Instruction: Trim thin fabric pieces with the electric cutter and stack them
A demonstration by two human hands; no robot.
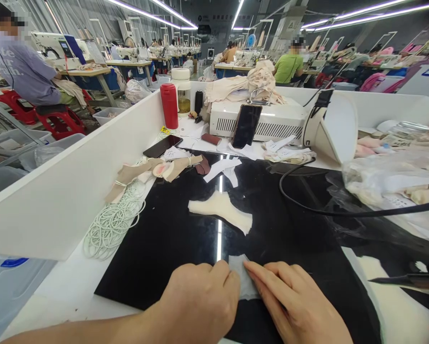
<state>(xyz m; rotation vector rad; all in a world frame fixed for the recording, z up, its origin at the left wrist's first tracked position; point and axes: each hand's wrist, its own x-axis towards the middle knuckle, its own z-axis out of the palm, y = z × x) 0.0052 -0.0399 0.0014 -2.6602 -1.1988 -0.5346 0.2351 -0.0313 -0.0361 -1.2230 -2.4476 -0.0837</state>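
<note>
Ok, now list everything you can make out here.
grey piece: one, pale grey, between the hands
cream piece: one, cream, ahead of the hands
board: one, glossy black, under the cream piece
paper strips: at least two, white, board's far side
cord coil: one, pale green, board's left edge
phones: two, black, beyond the board
slotted box: one, white, beyond the board
bottle: one, red, far left corner
cone-shaped shade: one, white, right of the slotted box
cable: one, black, right side
plastic bag: at least one, clear, right
sewing machines: several, mostly white, background
people: several, mixed clothing, background
left hand: one, bare, at the grey piece's left
right hand: one, bare, at its right
</note>
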